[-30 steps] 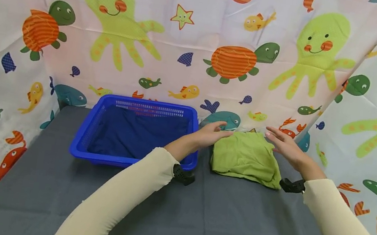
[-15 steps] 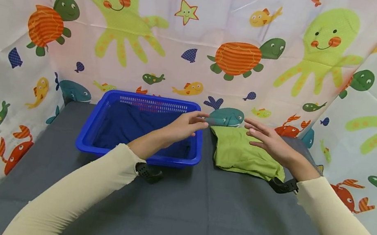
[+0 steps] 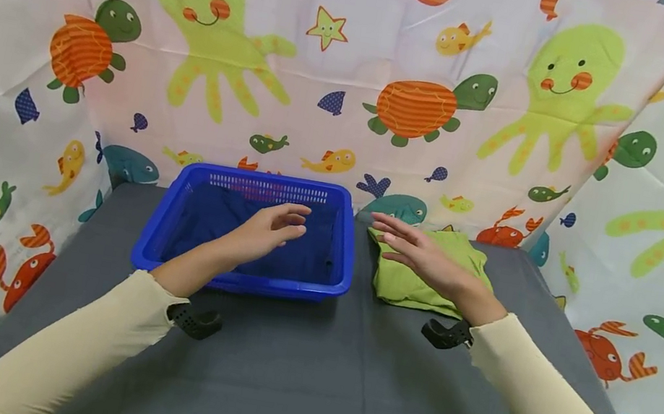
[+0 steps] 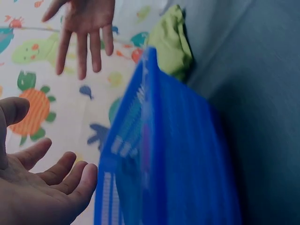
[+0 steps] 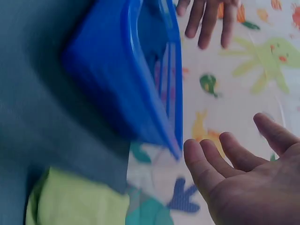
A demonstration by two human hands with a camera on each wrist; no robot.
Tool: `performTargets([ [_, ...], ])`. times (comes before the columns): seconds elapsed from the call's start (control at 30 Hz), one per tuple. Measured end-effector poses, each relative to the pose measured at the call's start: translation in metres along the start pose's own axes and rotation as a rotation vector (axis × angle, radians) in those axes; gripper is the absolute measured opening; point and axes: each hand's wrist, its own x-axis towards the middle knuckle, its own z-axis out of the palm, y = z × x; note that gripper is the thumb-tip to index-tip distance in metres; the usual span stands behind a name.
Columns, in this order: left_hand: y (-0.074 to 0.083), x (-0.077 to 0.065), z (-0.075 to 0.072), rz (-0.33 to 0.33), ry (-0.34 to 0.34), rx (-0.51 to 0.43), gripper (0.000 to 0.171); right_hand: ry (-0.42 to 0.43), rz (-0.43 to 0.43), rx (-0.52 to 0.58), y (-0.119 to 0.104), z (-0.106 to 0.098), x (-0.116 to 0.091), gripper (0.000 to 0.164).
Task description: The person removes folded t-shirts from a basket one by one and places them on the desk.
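My left hand [image 3: 263, 231] hovers over the blue plastic basket [image 3: 240, 282], fingers relaxed and holding nothing. Dark blue cloth [image 3: 204, 221] lies inside that basket. To the right, my right hand [image 3: 427, 257] is in the air in front of a folded lime-green cloth [image 3: 404, 285], partly covering it from the head camera. Its fingers are extended with nothing between them. In the left wrist view the left palm [image 4: 42, 192] faces the basket's side, and the other hand appears beyond. The right wrist view shows the right fingers [image 5: 234, 159] spread beside the basket's corner.
A grey cloth [image 3: 290, 376] covers the table. Sea-animal printed curtains [image 3: 338, 91] rise at the back and on both sides. A dark strap [image 3: 194, 321] sits on the left wrist, another [image 3: 445, 334] on the right.
Both hands have moved left, the left one from beside the green cloth to above the basket, the right one from the cloth's right side to in front of it. Basket and cloth stay put.
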Motion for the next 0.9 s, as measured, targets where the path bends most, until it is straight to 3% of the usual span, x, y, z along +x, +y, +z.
performTargets([
  [0.27,-0.035,-0.03,-0.041,-0.089,0.046,0.036,0.055,-0.047,0.025,0.011,-0.007,0.037,0.031,0.058],
  [0.47,-0.057,-0.043,-0.071,-0.21,0.071,0.13,0.07,-0.034,0.149,0.046,-0.008,0.061,0.058,0.062],
  [0.67,-0.07,-0.042,-0.089,-0.317,0.137,0.222,0.081,0.025,0.288,0.057,-0.008,0.086,0.087,0.075],
  [0.9,-0.072,-0.033,-0.095,-0.361,0.151,0.332,0.087,0.159,0.418,-0.058,-0.005,0.098,0.11,0.088],
])
